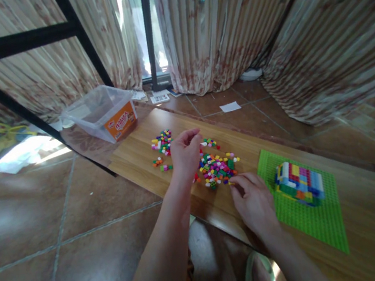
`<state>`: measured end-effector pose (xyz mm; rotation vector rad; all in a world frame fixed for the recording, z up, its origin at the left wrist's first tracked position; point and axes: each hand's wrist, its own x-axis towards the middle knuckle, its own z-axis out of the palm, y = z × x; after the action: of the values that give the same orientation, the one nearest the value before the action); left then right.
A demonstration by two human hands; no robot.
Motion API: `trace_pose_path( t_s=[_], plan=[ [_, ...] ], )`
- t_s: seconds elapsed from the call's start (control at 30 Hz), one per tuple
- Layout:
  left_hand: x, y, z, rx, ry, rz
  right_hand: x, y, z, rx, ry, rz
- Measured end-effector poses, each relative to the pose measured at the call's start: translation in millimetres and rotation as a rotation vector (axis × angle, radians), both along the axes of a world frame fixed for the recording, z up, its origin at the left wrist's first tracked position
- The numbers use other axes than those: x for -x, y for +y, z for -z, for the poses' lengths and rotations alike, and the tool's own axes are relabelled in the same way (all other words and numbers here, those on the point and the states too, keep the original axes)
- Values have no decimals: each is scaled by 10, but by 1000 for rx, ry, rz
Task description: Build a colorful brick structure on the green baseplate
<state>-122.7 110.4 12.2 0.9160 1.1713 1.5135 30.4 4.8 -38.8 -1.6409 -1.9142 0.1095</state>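
Loose building bricks in many colours lie heaped on the wooden bench, between my two hands. Over the heap's far left side is my left hand, its thumb and fingers drawn together; anything between them is too small to make out. My right hand rests low at the heap's near right edge, thumb and forefinger pinched at a small yellow brick. Right of it, a multicoloured brick model sits on a green baseplate. A smaller brick pile lies beyond my left hand.
A clear plastic box with an orange label stands past the bench's far left end. Black metal frame bars rise at left. Curtains hang behind, and a white paper lies on the tiled floor.
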Motion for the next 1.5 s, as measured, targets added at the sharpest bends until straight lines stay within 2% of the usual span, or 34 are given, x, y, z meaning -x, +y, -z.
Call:
trace_pose_path(
  t_s=[0.1, 0.23, 0.63, 0.77, 0.9, 1.03, 1.2, 1.33, 1.5],
  plan=[
    [13, -6, -8, 5, -8, -3, 140, 0, -12, -61, 49, -74],
    [10, -18, -31, 9, -7, 6, 355, 47, -1, -53, 1, -176],
    [-36, -41, -54, 8, 20, 7, 407, 109, 23, -1, -202, -145],
    [-69, -50, -65, 40, 10, 20, 374, 97, -71, 18, -112, -120],
    [-112, -69, -67, 58, 3, 23, 107, 61, -281, 18, 117, -25],
    [-210, -105, -40, 57, 20, 73, -355, 0, -408, -43, 255, 105],
    [-419, -159, 67, 48, 112, 158, -968, -150, -355, -52, 306, 294],
    [-638, -258, 175, -1, 299, 295, -1270, -264, -305, 11, 251, 421],
    [-952, -511, 236, -120, 570, 522, -1359, -280, -225, -14, 288, 331]
  ],
)
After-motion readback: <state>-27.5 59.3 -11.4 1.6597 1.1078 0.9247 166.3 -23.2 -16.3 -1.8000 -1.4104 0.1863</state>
